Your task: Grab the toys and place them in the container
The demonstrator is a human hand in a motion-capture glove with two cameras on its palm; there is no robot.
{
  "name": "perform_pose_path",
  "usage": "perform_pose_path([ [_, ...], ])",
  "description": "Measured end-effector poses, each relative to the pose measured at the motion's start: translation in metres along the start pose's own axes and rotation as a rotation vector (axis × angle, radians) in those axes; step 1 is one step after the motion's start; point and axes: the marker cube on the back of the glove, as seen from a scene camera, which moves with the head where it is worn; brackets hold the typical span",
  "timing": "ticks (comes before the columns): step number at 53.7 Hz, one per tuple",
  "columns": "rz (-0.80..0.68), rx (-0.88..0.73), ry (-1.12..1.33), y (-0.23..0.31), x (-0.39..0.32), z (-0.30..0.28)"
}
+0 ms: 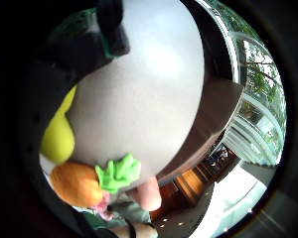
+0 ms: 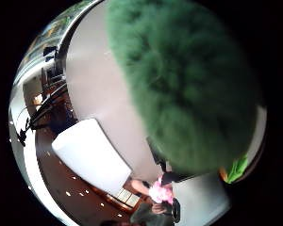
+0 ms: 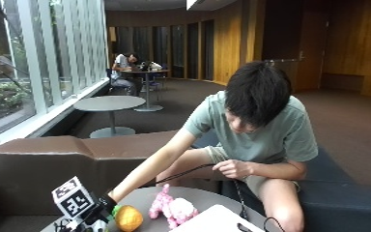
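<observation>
In the outside view my gloved right hand (image 3: pixel 100 209) reaches down at the left edge of the round grey table (image 3: pixel 201 197). A green fuzzy plush toy (image 2: pixel 188 84) fills the thumb side palm view, and my fingers curl round it. An orange carrot toy (image 3: pixel 129 218) with green leaves (image 1: pixel 118 172) lies right beside the hand. A pink plush toy (image 3: pixel 173 209) sits further along the table, in front of the seated person. The white container (image 3: pixel 214 220) stands past the pink toy (image 2: pixel 160 193). Something yellow (image 1: pixel 57 136) lies against the palm, next to the carrot (image 1: pixel 77 183).
A brown padded bench (image 3: pixel 57 164) runs behind the table. The person's bare left hand (image 3: pixel 234 169) holds a black cable above their lap. The white container (image 2: pixel 89 155) reaches the table's edge. Another round table (image 3: pixel 109 103) stands further back by the windows.
</observation>
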Motion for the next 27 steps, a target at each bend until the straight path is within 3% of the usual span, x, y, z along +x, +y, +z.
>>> perform_pose_path([
  [16, -0.03, 0.182, -0.039, -0.022, -0.005, -0.005],
  [27, -0.018, 0.307, 0.042, 0.005, -0.005, -0.05],
])
